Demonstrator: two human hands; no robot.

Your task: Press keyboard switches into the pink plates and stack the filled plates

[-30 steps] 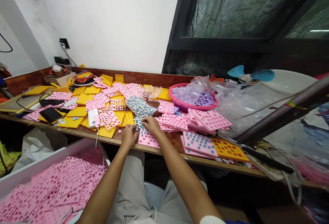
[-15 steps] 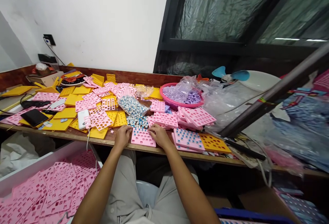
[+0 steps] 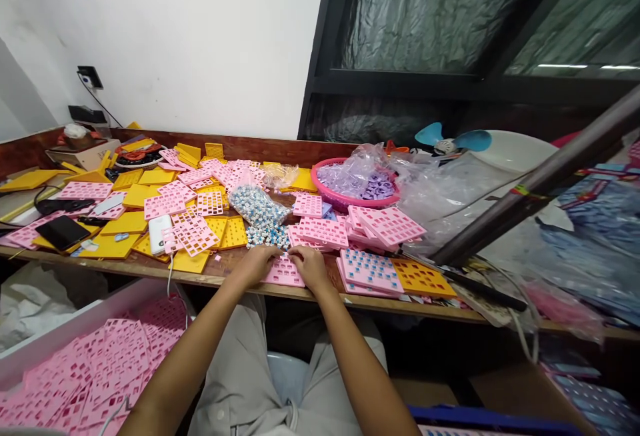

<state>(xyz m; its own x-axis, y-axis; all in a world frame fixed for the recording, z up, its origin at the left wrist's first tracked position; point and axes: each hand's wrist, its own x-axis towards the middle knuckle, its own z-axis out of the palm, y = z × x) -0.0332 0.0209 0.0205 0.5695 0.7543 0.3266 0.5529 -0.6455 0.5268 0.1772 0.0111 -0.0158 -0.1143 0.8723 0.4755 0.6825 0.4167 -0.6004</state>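
A pink board with square holes point(image 3: 285, 276) lies at the table's front edge, between and partly under my hands. My left hand point(image 3: 256, 265) reaches over its upper left part, fingers pinched together. At its upper right edge is my right hand point(image 3: 310, 267), fingertips also pressed together. Whatever the fingertips hold is too small to make out. Just beyond the hands lies a loose heap of small blue-and-white pieces point(image 3: 267, 236), spilling from a clear bag of the same pieces point(image 3: 257, 205). My hands hide the board's upper corners.
To the right lie stacked pink boards with blue pieces point(image 3: 371, 271) and a yellow board point(image 3: 423, 277). Behind them stands a pink basket of purple pieces point(image 3: 320, 189). Yellow and pink boards, a white power bank point(image 3: 160, 235) and a black phone point(image 3: 64, 232) spread leftward. A slanted pole point(image 3: 485, 213) crosses the right.
My left hand has moved right, from the board's left edge to over its upper part. The right hand stays near the upper right edge. The view has shifted slightly.
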